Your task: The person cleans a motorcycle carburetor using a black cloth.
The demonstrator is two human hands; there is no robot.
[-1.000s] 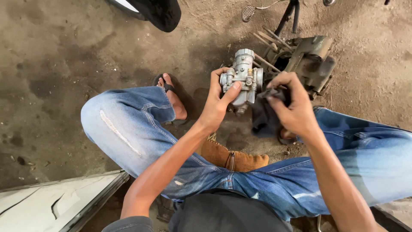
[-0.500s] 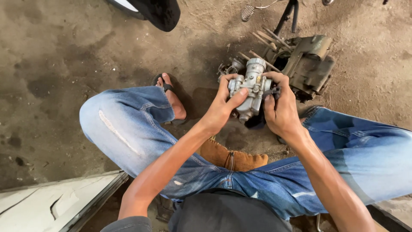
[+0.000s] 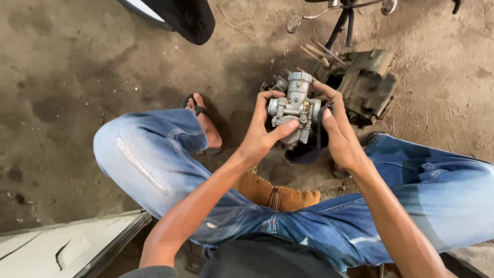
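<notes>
Nearest me, a dark shirt cuts off at the bottom edge, and I cannot make out what the tan suede piece between the blue jeans is. Above the knees, my left hand and right hand hold a grey metal carburettor, cast, knobbly, with a round cap on top. Left fingers curl around its near side, thumb pressed across the body; right fingers wrap the far side, partly hiding it. A sandalled foot rests on the dirt floor. Beyond sits a grimy engine block, then a stand cropped at the top
</notes>
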